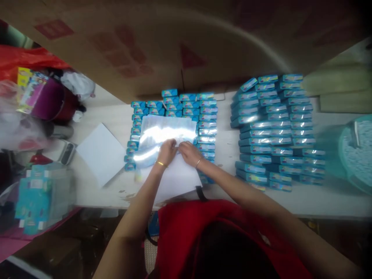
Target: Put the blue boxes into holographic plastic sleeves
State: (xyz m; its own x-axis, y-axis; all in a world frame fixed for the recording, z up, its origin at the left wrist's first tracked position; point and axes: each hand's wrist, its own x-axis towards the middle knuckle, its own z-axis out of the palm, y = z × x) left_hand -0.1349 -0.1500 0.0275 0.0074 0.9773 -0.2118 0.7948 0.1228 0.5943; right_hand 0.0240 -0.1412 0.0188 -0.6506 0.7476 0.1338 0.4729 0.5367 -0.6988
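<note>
- Several flattened teal cartons [34, 197] lie at my far left, below the purple container [48, 99] and near a small scale [62, 152].
- One white sheet [101, 155] lies turned cornerwise on the pale table [226, 147], just beside the middle stacks.
- The middle stacks [207, 124] of small teal boxes stand in columns, with glossy clear sheets [167, 130] resting over part of them.
- My left hand [167, 152], a yellow bracelet at its wrist, has its fingers curled in at the near part of the glossy clear sheets — blur stops me telling whether they are clamped.
- White paper [181, 176] lies nearer me, below both hands.
- My right hand [189, 153] faces the left one, fingers bent at the same spot — I cannot tell its grip either.
- More teal boxes [276, 133] stand in uneven rows.
- A teal basin [343, 155] holding small white pieces is at the far right.
</note>
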